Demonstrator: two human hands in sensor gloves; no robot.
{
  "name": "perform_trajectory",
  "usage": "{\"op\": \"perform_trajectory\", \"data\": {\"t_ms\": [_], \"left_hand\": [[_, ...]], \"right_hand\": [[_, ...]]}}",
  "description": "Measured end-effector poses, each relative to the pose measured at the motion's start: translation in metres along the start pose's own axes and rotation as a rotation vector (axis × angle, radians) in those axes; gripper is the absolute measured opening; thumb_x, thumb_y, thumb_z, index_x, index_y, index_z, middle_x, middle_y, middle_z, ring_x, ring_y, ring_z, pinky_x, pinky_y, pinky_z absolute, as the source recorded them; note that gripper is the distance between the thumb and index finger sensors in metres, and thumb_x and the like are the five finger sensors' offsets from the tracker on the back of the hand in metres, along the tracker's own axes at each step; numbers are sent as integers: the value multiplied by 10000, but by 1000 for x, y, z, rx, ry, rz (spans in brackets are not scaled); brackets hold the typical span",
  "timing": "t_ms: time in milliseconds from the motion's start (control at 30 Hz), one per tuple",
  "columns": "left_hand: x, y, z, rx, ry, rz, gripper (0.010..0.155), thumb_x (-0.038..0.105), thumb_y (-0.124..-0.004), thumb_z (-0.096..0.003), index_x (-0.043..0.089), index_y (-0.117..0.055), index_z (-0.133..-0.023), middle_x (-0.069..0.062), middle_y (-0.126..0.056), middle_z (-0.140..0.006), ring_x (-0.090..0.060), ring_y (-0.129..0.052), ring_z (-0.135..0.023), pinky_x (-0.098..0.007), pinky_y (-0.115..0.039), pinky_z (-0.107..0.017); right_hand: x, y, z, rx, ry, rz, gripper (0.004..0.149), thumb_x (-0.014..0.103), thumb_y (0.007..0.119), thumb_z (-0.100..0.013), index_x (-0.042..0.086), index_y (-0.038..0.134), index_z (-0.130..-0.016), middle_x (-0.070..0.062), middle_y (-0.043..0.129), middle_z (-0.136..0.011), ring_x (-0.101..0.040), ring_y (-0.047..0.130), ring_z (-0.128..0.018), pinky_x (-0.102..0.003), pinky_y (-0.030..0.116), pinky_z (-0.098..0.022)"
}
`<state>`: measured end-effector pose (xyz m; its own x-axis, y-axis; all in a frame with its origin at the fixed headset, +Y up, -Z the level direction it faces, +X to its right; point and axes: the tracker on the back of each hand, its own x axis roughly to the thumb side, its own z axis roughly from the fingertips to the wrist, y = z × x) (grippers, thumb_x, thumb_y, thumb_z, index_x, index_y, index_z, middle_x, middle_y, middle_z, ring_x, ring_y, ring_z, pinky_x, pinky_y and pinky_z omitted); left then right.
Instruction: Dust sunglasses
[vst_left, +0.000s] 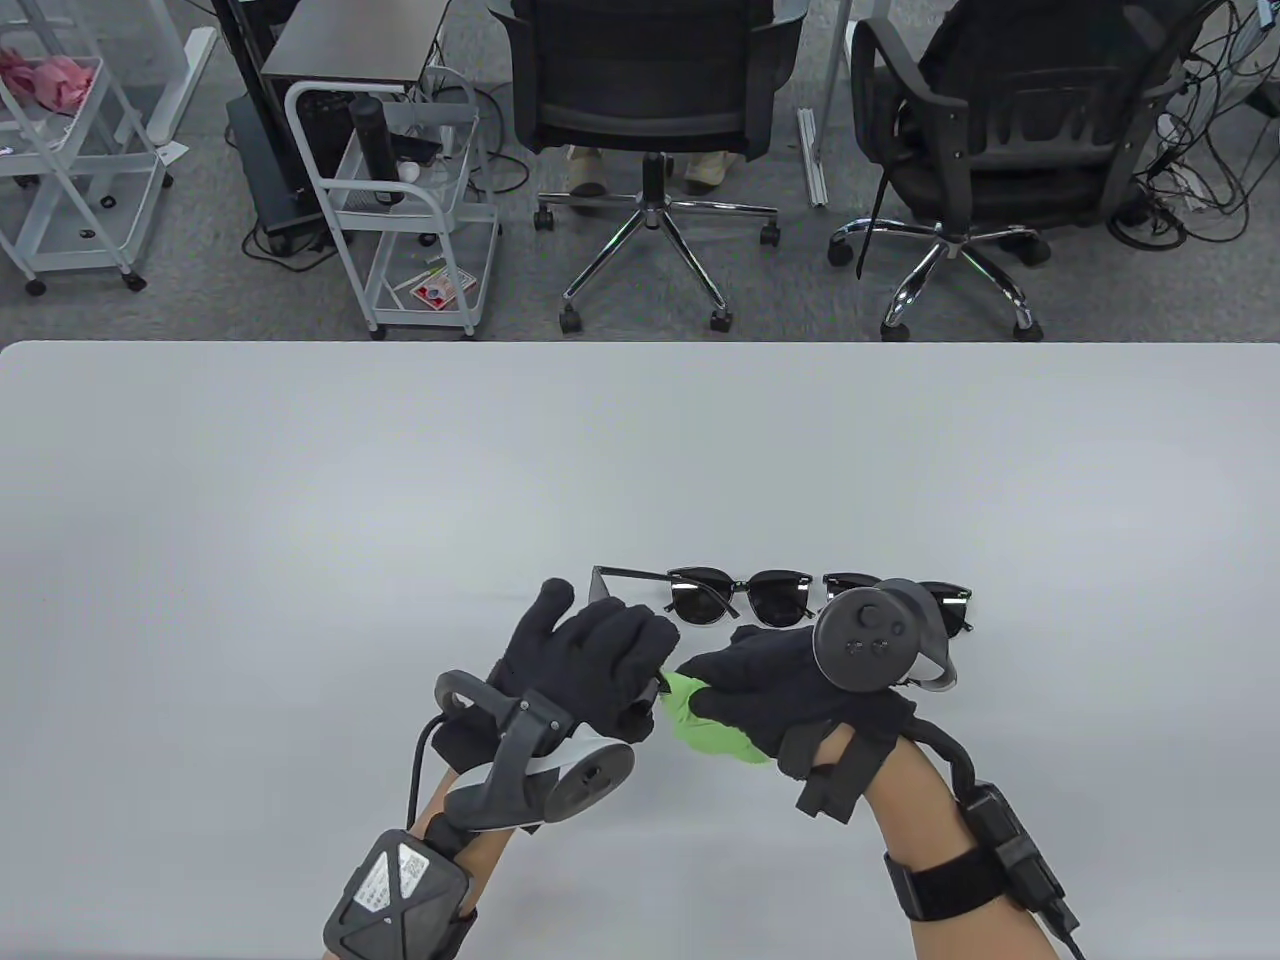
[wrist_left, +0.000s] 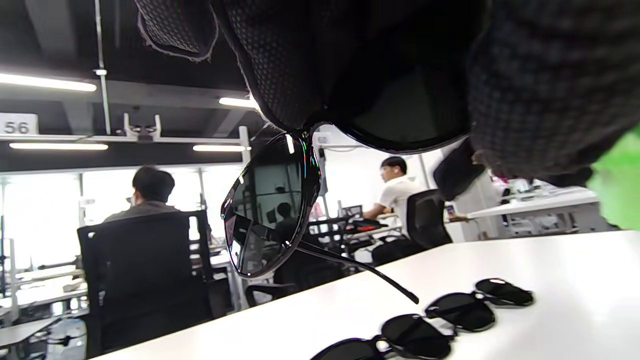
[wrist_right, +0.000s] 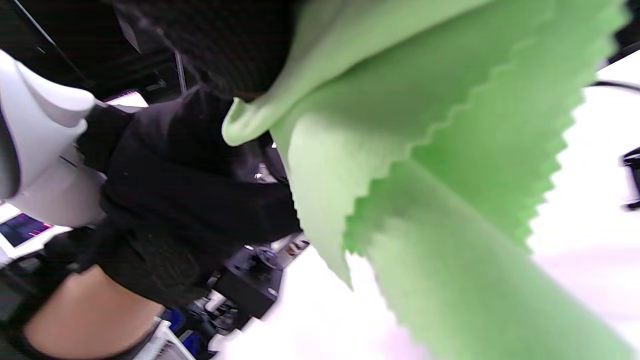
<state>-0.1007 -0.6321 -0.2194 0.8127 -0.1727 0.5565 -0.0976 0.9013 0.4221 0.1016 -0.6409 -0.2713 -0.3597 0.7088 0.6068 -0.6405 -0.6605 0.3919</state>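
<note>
left hand (vst_left: 590, 660): fingers curled round a pair of sunglasses (wrist_left: 270, 210), held up just over the bench (vst_left: 300, 500)
right hand (vst_left: 790, 690): fingers pinching a green cloth (vst_left: 710, 725) against that pair
other sunglasses: two pairs (vst_left: 740, 595) lying mid-frame, just behind the hands

Both gloved hands meet low over the table's near middle. The left hand (vst_left: 590, 660) has its fingers curled in a grip. The right hand (vst_left: 770, 690) pinches with curled fingers, knuckles facing left.
</note>
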Motion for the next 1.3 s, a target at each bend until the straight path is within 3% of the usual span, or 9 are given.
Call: {"op": "perform_trajectory", "data": {"t_ms": [333, 600, 767, 900, 1000, 1033, 1167, 1300], "left_hand": [[-18, 3, -1, 4, 58, 48, 880, 695, -993, -161, 482, -695, -961, 217, -839, -995, -46, -949, -931, -492, -664, -796], [-45, -3, 1, -26, 166, 136, 883, 702, -978, -170, 486, -676, -971, 222, -823, -1008, -40, -935, -945, -496, -656, -799], [-60, -5, 4, -53, 206, 310, 887, 700, -973, -177, 480, -668, -980, 216, -818, -1015, -48, -926, -955, -503, -644, -804], [-71, -12, 6, -140, 233, 463, 888, 705, -953, -193, 474, -649, -995, 214, -804, -1026, -57, -909, -973, -517, -631, -805], [-77, -23, 7, -219, 251, 607, 897, 724, -927, -206, 428, -657, -1008, 181, -825, -1016, -88, -922, -962, -534, -628, -795], [-79, -26, 7, -242, 276, 638, 899, 732, -920, -209, 412, -667, -1010, 168, -835, -1009, -100, -931, -952, -535, -633, -788], [-89, -32, 9, -242, 402, 683, 916, 787, -869, -214, 359, -696, -1006, 128, -890, -954, -121, -1011, -860, -496, -698, -749], [-98, -45, 17, -290, 585, 841, 944, 817, -815, -252, 275, -696, -1015, 87, -923, -902, -130, -1097, -724, -465, -761, -691]], "right_hand": [[-3, -10, 2, -7, 15, 92, 447, 377, 829, -431, 86, 967, -741, -56, 1087, -561, -265, 1088, -421, -658, 700, -569], [-33, -27, 16, -53, 90, -16, 443, 369, 838, -430, 75, 972, -734, -61, 1090, -548, -268, 1087, -410, -664, 692, -569], [-39, -30, 19, -85, 84, -96, 442, 364, 835, -435, 72, 969, -739, -68, 1089, -555, -276, 1084, -416, -668, 689, -567], [-40, -30, 21, -105, 93, -123, 449, 363, 818, -457, 74, 946, -776, -74, 1081, -617, -302, 1085, -477, -680, 678, -568], [-39, -32, 24, -188, 116, -59, 473, 357, 814, -460, 118, 889, -861, -89, 1005, -827, -393, 1015, -691, -703, 651, -575], [-36, -36, 26, -286, 111, -19, 478, 362, 814, -459, 127, 878, -871, -91, 979, -858, -403, 997, -723, -703, 650, -576], [-16, -43, 32, -505, 55, 104, 483, 362, 821, -456, 137, 866, -881, -83, 957, -887, -415, 966, -767, -710, 631, -591], [12, -35, 29, -521, -43, 339, 483, 378, 816, -456, 158, 859, -885, -61, 955, -893, -392, 969, -776, -705, 630, -605]]}}
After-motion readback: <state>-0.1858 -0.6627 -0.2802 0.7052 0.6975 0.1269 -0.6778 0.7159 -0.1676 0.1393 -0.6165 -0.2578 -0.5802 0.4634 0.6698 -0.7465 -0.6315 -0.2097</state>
